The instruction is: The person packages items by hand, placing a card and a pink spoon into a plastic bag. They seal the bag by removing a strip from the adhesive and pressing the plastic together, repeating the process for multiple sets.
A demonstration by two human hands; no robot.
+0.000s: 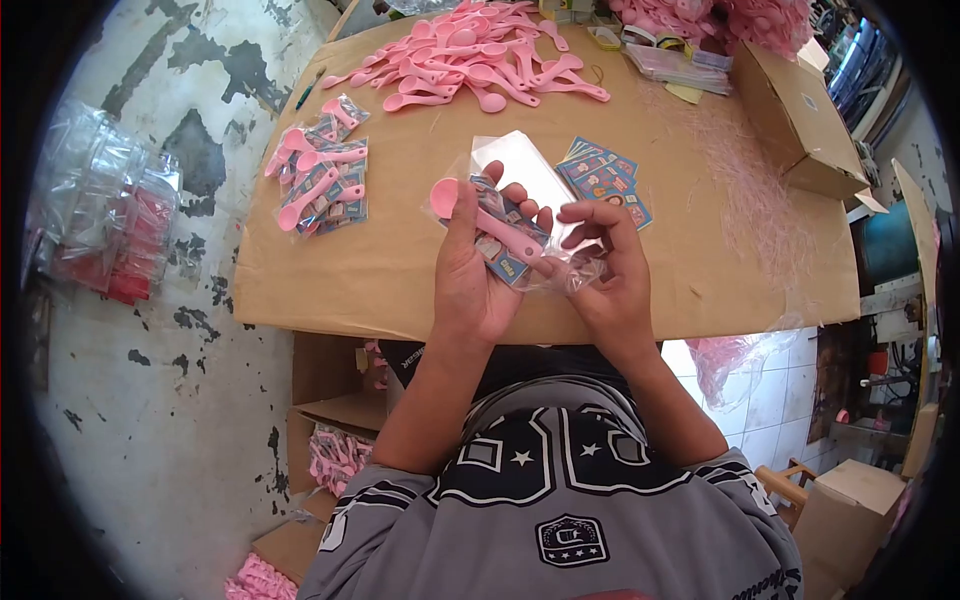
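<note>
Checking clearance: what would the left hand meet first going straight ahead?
Likely the white stack, just beyond the left hand; depth is unclear, so the hand might pass above it.

The desk (340, 285) is brown. At left, a pale surface (150, 450), wall or floor, bears dark worn patches; at right lie white floor tiles (775, 415).

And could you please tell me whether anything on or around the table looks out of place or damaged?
Yes: thin pinkish strands lie scattered over the right side of the table, like stray litter. The pale surface at left has dark patches, as if paint had flaked.
</note>
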